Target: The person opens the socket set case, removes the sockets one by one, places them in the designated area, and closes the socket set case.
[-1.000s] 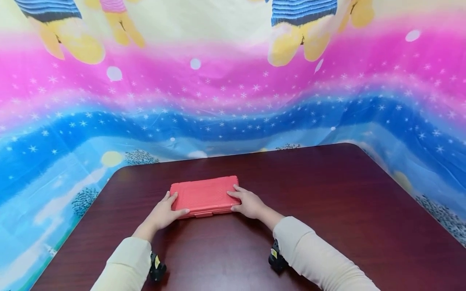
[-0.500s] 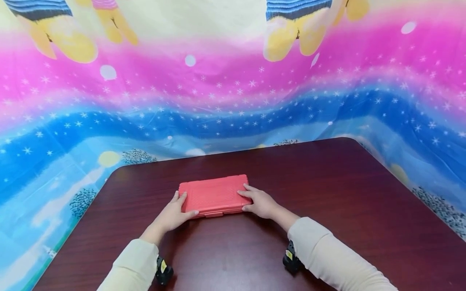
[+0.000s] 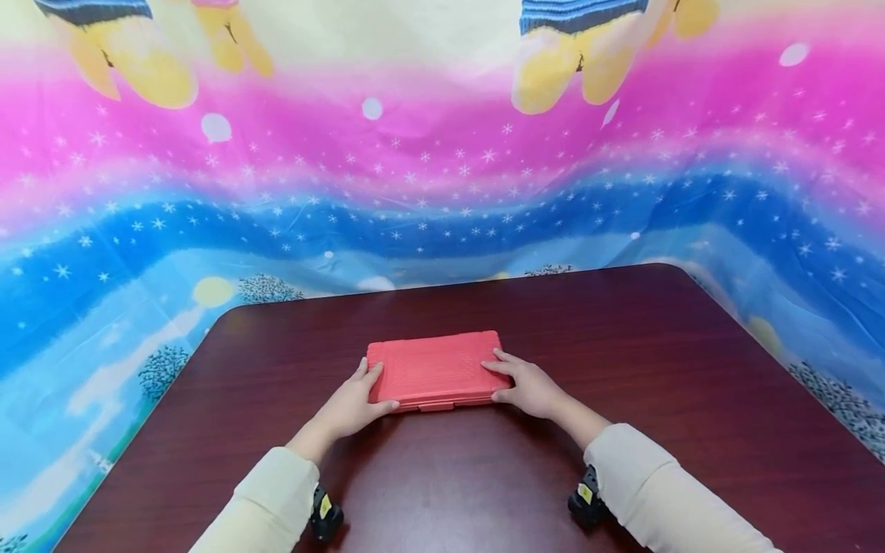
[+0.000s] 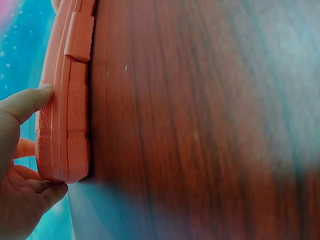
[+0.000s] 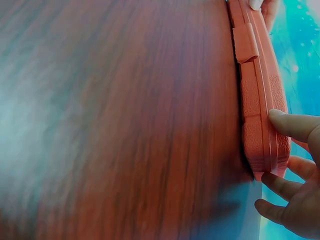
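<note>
A closed red plastic case point(image 3: 435, 370) lies flat on the dark wooden table, its latch point(image 3: 437, 405) facing the person. At its left end my left hand point(image 3: 353, 399) grips it, thumb on the front edge and fingers on the top and the end. My right hand point(image 3: 531, 386) holds the opposite end in the same way. The left wrist view shows the case's textured side point(image 4: 76, 107) close along the tabletop, with the left thumb point(image 4: 30, 102) on its upper edge. From the right wrist, the right thumb point(image 5: 295, 125) presses the upper edge, and fingers reach the end corner.
The reddish-brown table point(image 3: 657, 369) has rounded far corners and stretches out on both sides of the case. Behind it hangs a colourful printed cloth point(image 3: 442, 169). A small black camera point(image 3: 325, 514) sits under each cuff.
Both hands have moved the red case to the right across the table, keeping their hold on its ends. The case stays closed.
</note>
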The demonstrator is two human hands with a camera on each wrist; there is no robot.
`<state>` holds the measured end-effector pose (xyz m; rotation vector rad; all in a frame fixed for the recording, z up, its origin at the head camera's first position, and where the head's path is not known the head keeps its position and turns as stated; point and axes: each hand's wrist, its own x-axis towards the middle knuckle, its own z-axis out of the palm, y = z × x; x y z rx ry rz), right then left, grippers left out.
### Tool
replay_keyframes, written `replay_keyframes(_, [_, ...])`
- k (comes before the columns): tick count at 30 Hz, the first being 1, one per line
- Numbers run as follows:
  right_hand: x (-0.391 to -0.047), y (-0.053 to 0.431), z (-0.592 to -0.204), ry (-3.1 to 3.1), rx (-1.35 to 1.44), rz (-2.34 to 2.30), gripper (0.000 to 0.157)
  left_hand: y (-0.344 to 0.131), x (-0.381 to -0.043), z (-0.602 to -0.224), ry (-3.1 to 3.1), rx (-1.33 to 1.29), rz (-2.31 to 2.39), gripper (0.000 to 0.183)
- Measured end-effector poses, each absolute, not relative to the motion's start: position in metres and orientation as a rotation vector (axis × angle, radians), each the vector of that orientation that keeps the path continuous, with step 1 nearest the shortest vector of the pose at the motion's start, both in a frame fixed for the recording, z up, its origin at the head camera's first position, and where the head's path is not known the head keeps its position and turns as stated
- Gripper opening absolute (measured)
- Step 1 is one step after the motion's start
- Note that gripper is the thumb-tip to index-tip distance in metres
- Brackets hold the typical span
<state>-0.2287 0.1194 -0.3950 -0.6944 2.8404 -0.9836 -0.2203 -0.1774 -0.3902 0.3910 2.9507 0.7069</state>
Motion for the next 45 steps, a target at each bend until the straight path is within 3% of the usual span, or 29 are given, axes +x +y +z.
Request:
replay_keyframes(14, [-0.218,0.15,-0.39,2.831,-0.587,-0.987,0.053,-0.151,-0.214,-0.386,2.99,0.511,0.582,0.075])
replay_keyframes(27, [-0.199,0.142,-0.38,2.909,-0.572,-1.005,0.043,-0.155,-0.216,-0.385,3.061,0.641,0.421,0.072])
replay_keyframes(45, [-0.174,0.123,-0.371,2.774,-0.543,-1.274,0.036,-0.161,-0.23,-0.386,2.896,0.77,0.579,0.074])
